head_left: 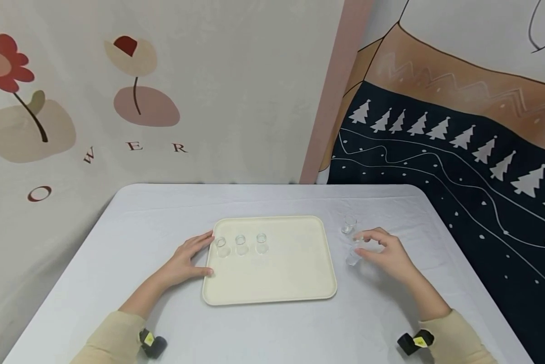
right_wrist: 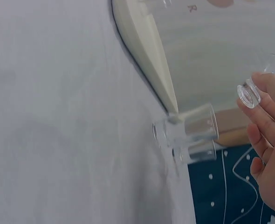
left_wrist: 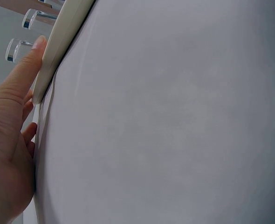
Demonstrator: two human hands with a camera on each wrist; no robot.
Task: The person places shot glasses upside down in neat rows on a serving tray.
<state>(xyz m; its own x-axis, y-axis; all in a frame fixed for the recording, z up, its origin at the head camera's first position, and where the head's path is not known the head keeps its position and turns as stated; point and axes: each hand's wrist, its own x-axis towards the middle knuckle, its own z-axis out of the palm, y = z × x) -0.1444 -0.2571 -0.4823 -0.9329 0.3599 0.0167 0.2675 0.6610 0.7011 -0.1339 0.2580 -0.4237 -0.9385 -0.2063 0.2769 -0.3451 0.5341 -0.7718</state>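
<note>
A cream tray (head_left: 277,283) lies in the middle of the table with three small clear glasses (head_left: 240,244) in a row near its far left corner. My left hand (head_left: 198,254) lies flat on the table, its straight fingers (left_wrist: 28,65) touching the tray's left edge (left_wrist: 58,42). To the right of the tray, my right hand (head_left: 368,245) pinches another small clear glass (right_wrist: 256,84) between its fingertips. Two more such glasses stand on the table beside that hand, one farther away (head_left: 349,224) and one closer to me (head_left: 353,258).
A pale grey cloth covers the table (head_left: 272,328). Printed fabric hangs behind it and along its right side (head_left: 482,167). A wrist camera is strapped to each sleeve. The tray's right half holds nothing.
</note>
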